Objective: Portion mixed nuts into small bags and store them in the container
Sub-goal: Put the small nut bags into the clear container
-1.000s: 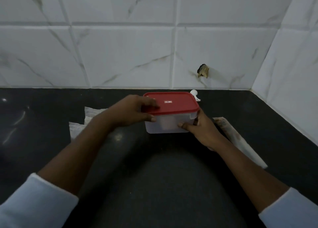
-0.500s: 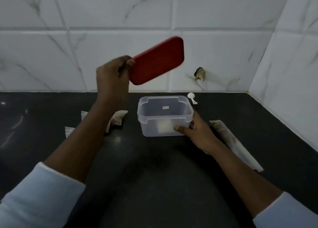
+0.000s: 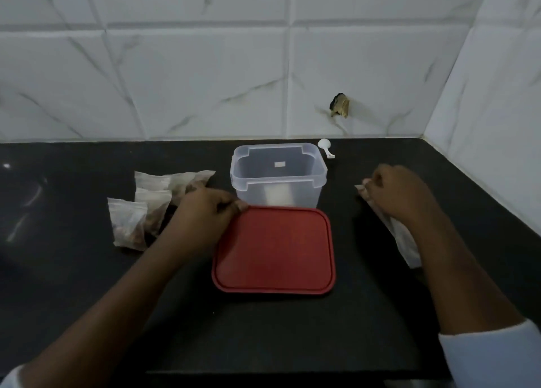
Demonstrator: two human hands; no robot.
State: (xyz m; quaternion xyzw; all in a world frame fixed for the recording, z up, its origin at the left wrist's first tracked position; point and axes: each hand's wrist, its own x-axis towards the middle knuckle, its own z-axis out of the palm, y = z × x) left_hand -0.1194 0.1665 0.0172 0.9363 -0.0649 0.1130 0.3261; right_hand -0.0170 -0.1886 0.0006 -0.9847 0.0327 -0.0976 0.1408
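We see a small white label (image 3: 280, 164) on the far inner wall of the clear container (image 3: 278, 180), too small to read, and no other writing. The container stands open and empty on the black counter (image 3: 292, 329), near the tiled wall (image 3: 205, 80), with the red lid (image 3: 273, 250) flat just in front and bare counter nearer us. Our left hand (image 3: 205, 212) pinches the lid's far left corner beside the small bags of nuts (image 3: 140, 212), while our right hand (image 3: 401, 194) curls around the top of a long packet (image 3: 407, 241); a white scoop (image 3: 325, 146) lies behind.
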